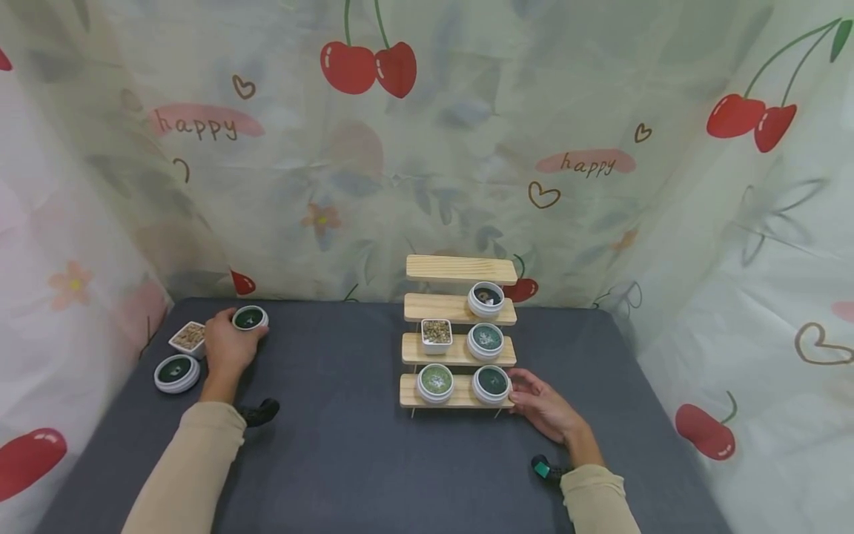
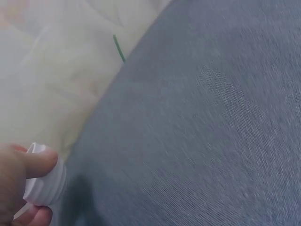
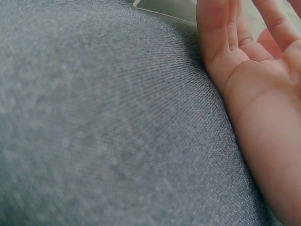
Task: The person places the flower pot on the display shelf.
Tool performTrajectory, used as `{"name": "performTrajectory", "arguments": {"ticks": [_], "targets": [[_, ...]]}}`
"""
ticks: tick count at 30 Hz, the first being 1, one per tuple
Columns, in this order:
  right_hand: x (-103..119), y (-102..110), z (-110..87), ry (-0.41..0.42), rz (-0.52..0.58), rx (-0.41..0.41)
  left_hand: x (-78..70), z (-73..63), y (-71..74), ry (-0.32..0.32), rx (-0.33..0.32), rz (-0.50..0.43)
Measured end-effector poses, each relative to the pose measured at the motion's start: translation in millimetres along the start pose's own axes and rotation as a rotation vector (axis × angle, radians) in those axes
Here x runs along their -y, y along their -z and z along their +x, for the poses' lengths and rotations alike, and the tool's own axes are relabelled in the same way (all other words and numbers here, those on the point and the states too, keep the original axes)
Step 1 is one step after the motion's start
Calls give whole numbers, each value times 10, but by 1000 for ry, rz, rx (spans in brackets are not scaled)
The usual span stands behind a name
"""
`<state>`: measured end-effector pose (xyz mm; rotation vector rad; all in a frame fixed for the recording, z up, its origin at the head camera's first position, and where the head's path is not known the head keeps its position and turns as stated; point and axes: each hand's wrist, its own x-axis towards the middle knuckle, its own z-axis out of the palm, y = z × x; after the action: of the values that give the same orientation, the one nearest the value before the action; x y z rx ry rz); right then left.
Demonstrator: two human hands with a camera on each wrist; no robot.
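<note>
At the left, my left hand grips a small round white pot with a dark green top. In the left wrist view, the thumb and fingers hold the ribbed side of this pot. A tiered wooden stand bears several small white pots. My right hand rests at the right end of its lowest board, fingertips right beside a dark green round pot. Loosely extended fingers show in the right wrist view, with a clear panel near them.
Beside my left hand are a square white pot with tan grains and another round dark green pot. The stand's other pots include a light green one and a square one. Printed curtains enclose the grey table.
</note>
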<state>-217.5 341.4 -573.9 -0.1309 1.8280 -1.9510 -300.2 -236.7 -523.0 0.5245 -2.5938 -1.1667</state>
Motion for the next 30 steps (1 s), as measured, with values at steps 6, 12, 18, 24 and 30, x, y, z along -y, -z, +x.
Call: {"name": "performTrajectory", "arguments": {"ticks": [6,12,18,24,30], "targets": [[2,-3,-2,4,2,3,-230,-4,76,-55,-1,-68],[4,-1,-3,13,7,7,-561,-30,127,-129,-39,-164],[8,-2,5,9,5,7,-882,-107,190,-161,-23,-261],[18,-7,1,-2,-8,-3,-1209,-239,272,-170,81,-385],[15,-6,3,-7,-9,-3,-1494,-369,301,-231,205,-464]]}}
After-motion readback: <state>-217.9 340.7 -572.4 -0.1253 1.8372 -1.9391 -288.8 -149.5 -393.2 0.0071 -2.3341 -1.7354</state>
